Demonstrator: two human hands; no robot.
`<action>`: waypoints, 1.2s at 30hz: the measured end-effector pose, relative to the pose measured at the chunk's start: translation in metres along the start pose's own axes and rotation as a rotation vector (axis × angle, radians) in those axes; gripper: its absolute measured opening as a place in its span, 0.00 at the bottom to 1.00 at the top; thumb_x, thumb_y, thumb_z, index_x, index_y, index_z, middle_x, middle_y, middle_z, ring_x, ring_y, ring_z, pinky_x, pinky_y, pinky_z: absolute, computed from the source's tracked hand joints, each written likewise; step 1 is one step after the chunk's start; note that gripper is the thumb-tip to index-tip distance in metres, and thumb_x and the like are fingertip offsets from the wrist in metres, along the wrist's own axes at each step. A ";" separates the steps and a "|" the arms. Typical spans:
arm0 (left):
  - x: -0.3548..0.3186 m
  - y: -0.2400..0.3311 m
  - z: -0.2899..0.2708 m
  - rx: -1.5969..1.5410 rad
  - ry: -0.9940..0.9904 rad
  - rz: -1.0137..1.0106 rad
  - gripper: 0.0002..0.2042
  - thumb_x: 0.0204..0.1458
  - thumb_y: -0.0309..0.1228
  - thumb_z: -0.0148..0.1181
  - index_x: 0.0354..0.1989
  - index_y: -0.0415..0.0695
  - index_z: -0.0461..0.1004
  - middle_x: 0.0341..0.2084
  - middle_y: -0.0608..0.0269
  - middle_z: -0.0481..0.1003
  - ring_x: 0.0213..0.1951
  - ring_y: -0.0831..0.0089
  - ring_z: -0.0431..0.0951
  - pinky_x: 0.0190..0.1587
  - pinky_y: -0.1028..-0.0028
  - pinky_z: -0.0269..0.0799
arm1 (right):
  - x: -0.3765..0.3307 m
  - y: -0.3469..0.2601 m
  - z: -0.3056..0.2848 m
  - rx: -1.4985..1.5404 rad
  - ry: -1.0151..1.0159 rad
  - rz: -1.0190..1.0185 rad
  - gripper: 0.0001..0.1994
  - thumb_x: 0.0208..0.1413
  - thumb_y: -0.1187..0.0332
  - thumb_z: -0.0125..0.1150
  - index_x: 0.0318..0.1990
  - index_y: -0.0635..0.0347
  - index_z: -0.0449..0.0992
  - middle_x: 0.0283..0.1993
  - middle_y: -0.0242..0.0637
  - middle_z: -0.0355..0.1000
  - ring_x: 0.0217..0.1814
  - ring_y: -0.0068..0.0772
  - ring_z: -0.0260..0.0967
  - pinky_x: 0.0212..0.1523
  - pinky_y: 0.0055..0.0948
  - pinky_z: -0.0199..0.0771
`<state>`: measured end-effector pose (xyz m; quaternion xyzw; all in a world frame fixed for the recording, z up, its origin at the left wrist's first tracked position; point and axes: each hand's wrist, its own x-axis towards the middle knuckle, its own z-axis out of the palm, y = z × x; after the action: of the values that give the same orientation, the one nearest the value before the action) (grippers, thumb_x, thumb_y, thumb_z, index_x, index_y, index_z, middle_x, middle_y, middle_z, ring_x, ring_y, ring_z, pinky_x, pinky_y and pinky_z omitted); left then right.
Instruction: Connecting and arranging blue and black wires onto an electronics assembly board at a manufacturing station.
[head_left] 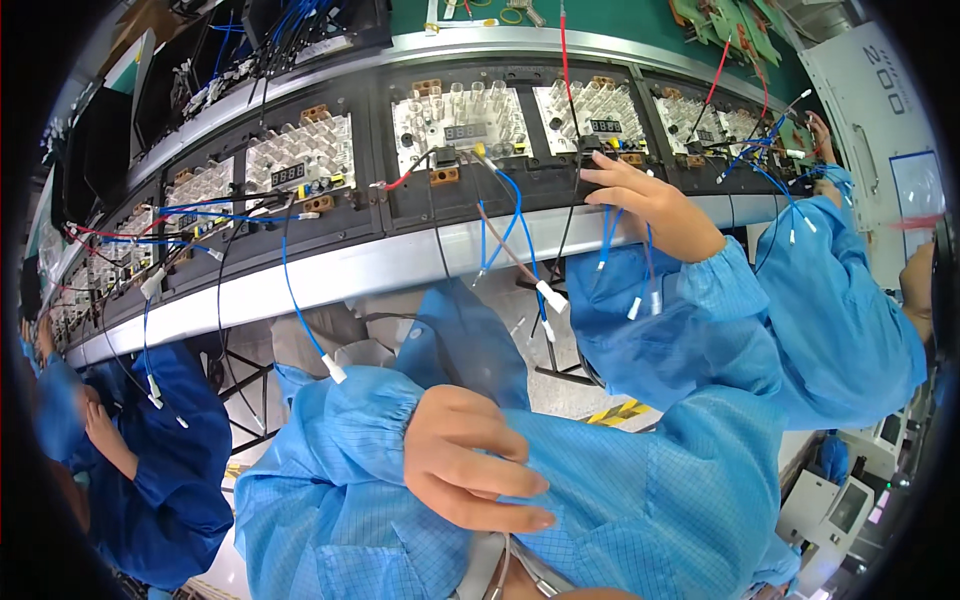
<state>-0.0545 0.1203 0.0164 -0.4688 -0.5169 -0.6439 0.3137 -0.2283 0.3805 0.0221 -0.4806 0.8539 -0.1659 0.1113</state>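
My right hand (655, 208) reaches to the front edge of a circuit board (590, 118) with a digit display and clear upright posts. Its fingers are stretched out and apart, tips beside a black block (592, 144) and dark wire. Under that hand hang blue wires (607, 240) with pale end connectors. Held across my body, my left hand (468, 460) is empty, its fingers loosely bent and spread. To the left of my right hand, a similar board (462, 125) has a red-and-black lead (405, 172) and blue wires (512, 190) hanging over the rail.
A black fixture (372, 150) carries several boards in a row, edged by a silver rail (330, 262). Co-workers in blue smocks sit left (185, 450) and right (845, 300). Loose leads dangle over the rail. A green surface (620, 30) lies behind.
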 end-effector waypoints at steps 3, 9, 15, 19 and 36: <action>-0.007 0.002 -0.009 -0.052 0.008 -0.032 0.13 0.46 0.19 0.54 0.39 0.46 0.78 0.37 0.63 0.73 0.23 0.75 0.72 0.18 0.80 0.61 | 0.000 -0.015 -0.009 -0.242 -0.002 -0.013 0.20 0.47 0.81 0.51 0.50 0.57 0.70 0.63 0.36 0.62 0.69 0.43 0.52 0.63 0.36 0.62; -0.013 0.004 -0.007 -0.321 0.157 -0.307 0.14 0.43 0.17 0.51 0.35 0.43 0.80 0.30 0.63 0.72 0.24 0.73 0.73 0.20 0.76 0.65 | 0.001 -0.029 -0.073 -0.559 0.143 0.022 0.18 0.51 0.80 0.48 0.51 0.61 0.71 0.55 0.42 0.69 0.61 0.43 0.64 0.58 0.36 0.65; -0.014 0.012 -0.003 -0.389 0.076 -0.396 0.11 0.45 0.14 0.51 0.30 0.40 0.80 0.28 0.62 0.71 0.21 0.74 0.71 0.19 0.79 0.64 | 0.064 -0.006 -0.054 -0.019 0.145 0.188 0.14 0.55 0.73 0.55 0.49 0.63 0.71 0.42 0.40 0.73 0.42 0.34 0.72 0.40 0.27 0.70; -0.014 0.018 -0.012 -0.365 0.075 -0.414 0.11 0.45 0.14 0.51 0.30 0.40 0.80 0.28 0.62 0.71 0.21 0.75 0.71 0.20 0.79 0.64 | 0.090 -0.009 -0.036 -0.094 0.136 0.346 0.11 0.53 0.70 0.58 0.44 0.63 0.73 0.33 0.38 0.74 0.33 0.31 0.72 0.33 0.27 0.70; -0.027 0.022 -0.037 -0.436 0.115 -0.511 0.13 0.46 0.13 0.48 0.31 0.40 0.79 0.28 0.61 0.70 0.23 0.75 0.70 0.23 0.79 0.66 | 0.063 -0.018 -0.014 -0.225 0.178 0.023 0.04 0.47 0.73 0.61 0.31 0.60 0.72 0.33 0.35 0.73 0.40 0.41 0.71 0.41 0.37 0.69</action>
<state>-0.0356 0.0769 -0.0020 -0.3431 -0.4494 -0.8224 0.0631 -0.2514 0.3198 0.0405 -0.4638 0.8789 -0.1098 -0.0175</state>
